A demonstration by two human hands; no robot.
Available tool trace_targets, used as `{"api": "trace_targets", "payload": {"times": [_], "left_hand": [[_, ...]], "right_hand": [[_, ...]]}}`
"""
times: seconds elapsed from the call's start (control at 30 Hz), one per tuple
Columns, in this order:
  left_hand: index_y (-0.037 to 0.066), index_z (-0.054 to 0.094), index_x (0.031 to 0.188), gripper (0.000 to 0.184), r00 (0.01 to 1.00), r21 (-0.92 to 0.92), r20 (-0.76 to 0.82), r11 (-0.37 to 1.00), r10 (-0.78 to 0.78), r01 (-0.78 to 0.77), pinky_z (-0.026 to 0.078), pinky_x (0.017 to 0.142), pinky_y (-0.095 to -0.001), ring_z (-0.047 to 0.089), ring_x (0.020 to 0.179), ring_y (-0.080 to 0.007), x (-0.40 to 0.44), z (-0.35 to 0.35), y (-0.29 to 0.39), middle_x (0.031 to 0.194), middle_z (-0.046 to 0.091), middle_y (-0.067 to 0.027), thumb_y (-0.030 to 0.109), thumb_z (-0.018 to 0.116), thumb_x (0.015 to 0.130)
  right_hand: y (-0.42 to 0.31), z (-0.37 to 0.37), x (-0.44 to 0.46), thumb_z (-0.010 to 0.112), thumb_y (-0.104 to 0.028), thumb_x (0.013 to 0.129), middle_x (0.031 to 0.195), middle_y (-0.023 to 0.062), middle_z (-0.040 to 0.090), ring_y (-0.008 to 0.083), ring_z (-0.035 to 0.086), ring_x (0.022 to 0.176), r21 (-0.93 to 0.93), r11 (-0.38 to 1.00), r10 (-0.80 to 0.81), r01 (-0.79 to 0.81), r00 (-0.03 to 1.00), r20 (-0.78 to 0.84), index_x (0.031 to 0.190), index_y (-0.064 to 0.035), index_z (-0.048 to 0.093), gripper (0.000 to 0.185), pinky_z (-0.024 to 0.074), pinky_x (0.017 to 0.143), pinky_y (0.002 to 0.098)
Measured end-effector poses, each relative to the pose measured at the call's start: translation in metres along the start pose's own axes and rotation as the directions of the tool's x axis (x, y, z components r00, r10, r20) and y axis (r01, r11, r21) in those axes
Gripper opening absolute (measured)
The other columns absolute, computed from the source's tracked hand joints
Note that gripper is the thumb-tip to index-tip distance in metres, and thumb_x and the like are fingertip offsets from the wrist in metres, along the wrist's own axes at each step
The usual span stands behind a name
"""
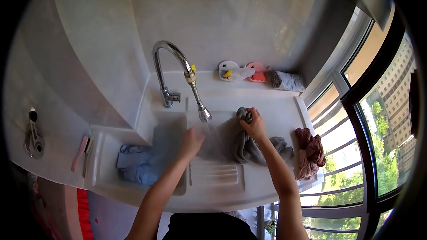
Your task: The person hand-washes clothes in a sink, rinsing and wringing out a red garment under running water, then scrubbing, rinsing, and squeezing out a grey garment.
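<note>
My right hand (pixel 253 127) is closed on a bunched grey garment (pixel 249 149) over the washboard side of the sink. The garment's folds hang down below my fingers and spread to the right. Left of it, my left hand (pixel 193 140) is smeared by motion, beside a blurred grey stretch of cloth and water. Its fingers do not show clearly. Water sprays down from the chrome faucet (pixel 204 113), whose nozzle hangs just above and between my hands.
Light blue cloth (pixel 135 164) lies in the left basin. A reddish-brown cloth (pixel 310 153) hangs over the right edge by the window. Rolled grey cloth (pixel 288 81) and fish-shaped holders (pixel 229 71) line the back ledge. Two brushes (pixel 80 153) lie at the left edge.
</note>
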State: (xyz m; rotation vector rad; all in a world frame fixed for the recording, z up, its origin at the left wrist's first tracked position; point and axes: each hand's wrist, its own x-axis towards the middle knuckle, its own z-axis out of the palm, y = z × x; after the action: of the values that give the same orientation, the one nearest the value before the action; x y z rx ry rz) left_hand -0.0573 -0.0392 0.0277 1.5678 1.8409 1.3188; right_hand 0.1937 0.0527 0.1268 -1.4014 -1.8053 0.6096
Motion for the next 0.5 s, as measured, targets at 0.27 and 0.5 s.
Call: {"api": "trace_targets", "payload": {"times": [0.27, 0.5], "left_hand": [[0.002, 0.057, 0.096, 0.035, 0.976, 0.186, 0.201, 0.975, 0.084, -0.122, 0.045, 0.085, -0.0378, 0.054, 0.103, -0.0305, -0.048, -0.007, 0.017, 0.108, 0.057, -0.0126, 0.016, 0.075, 0.069], [0.002, 0.050, 0.093, 0.025, 0.957, -0.018, 0.232, 0.984, 0.174, -0.175, 0.044, 0.062, -0.0306, 0.059, 0.073, -0.0257, -0.043, -0.029, 0.064, 0.082, 0.060, -0.0099, 0.009, 0.069, 0.080]], "right_hand": [[0.002, 0.054, -0.031, 0.074, -0.044, 0.064, 0.137, 0.0151, 0.045, 0.0350, 0.042, 0.125, -0.380, 0.865, -0.049, 0.329, 0.807, 0.588, 0.112, -0.0145, 0.055, 0.059, 0.0322, 0.099, 0.0527], [-0.005, 0.054, -0.040, 0.075, -0.048, 0.061, 0.119, 0.0124, 0.057, 0.0319, 0.051, 0.114, -0.438, 0.811, -0.036, 0.388, 0.780, 0.624, 0.120, -0.0098, 0.055, 0.073, 0.0376, 0.093, 0.0510]]}}
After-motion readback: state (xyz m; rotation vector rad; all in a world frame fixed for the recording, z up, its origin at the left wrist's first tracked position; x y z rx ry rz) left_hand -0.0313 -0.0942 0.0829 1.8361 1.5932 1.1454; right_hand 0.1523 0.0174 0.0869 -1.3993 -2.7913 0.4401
